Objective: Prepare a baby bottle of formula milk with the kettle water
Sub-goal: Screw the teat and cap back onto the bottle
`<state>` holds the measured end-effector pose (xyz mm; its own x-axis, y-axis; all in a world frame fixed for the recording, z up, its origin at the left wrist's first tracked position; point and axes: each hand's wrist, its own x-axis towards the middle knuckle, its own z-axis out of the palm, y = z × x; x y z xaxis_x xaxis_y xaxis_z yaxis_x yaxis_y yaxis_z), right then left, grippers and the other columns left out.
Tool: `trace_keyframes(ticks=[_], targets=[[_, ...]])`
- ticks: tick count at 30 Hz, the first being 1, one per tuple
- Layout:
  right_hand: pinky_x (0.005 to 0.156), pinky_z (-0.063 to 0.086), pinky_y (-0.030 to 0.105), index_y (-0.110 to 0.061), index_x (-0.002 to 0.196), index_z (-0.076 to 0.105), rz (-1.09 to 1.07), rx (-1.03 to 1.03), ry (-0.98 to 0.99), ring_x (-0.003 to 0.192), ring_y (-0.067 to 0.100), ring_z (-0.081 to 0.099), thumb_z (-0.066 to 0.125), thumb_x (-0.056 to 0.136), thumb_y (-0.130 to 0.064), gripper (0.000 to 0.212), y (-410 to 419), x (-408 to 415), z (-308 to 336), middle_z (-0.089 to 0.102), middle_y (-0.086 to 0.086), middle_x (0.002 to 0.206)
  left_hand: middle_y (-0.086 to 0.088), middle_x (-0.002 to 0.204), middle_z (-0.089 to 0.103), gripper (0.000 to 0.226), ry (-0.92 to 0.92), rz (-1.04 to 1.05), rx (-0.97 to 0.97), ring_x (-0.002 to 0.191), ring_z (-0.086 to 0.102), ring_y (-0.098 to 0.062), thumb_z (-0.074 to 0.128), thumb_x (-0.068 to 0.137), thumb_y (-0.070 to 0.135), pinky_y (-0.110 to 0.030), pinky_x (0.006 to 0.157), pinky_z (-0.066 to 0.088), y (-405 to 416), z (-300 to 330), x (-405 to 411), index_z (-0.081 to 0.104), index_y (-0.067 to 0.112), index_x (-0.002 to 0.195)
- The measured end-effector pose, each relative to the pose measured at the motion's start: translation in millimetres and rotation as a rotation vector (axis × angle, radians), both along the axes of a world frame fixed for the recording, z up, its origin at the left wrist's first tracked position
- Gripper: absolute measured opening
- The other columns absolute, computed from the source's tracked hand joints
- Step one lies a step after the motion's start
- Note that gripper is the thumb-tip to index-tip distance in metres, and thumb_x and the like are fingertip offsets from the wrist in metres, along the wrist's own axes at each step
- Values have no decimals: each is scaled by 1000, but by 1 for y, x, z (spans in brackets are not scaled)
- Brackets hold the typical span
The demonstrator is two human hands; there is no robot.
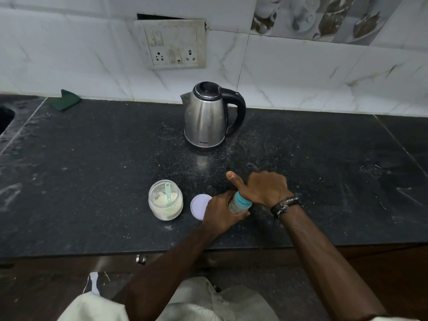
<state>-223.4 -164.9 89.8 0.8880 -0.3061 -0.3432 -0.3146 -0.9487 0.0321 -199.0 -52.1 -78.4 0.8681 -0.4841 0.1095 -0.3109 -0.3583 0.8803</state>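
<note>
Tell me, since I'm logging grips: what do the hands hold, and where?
The baby bottle: left hand around its body, right hand over its teal cap.

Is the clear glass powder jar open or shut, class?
Open. The clear glass powder jar has no lid; a pale green scoop stands inside, and a round white lid lies beside it.
</note>
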Motion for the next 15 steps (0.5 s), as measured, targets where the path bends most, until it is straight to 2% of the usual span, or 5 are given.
trace_keyframes(ticks=[1,3,6,9,15], targets=[[69,41,32,-11,64,59,23,12,16,67,21,58,14,88,-81,86,-2,0,5,62,4,71,1,103,76,63,2,1,-2,91,72,-14,78,65,58,-39,80,58,0,0,0,66,18,113],[70,42,33,-13,73,56,127,23,36,72,22,58,36,89,-77,70,-3,-1,11,63,3,79,1,102,76,65,11,9,-3,91,72,-15,78,63,59,-40,81,58,0,-1,0,67,18,113],[75,45,36,-14,112,59,272,-3,48,100,28,64,71,83,-47,45,0,-4,10,65,7,113,0,105,75,64,-14,11,25,93,71,-16,79,64,58,-39,85,57,-1,0,-1,67,19,114],[75,46,36,-11,114,58,305,-19,-7,102,30,64,73,82,-27,39,5,-5,4,63,10,116,-2,105,76,63,-13,11,9,93,72,-18,81,64,54,-39,84,58,-2,3,-2,67,18,113],[70,45,34,-10,99,63,191,-81,-152,92,30,67,64,85,-44,38,8,-3,-7,69,11,103,1,97,76,55,-16,29,15,85,71,-14,88,63,47,-37,75,57,0,3,-2,68,18,106]])
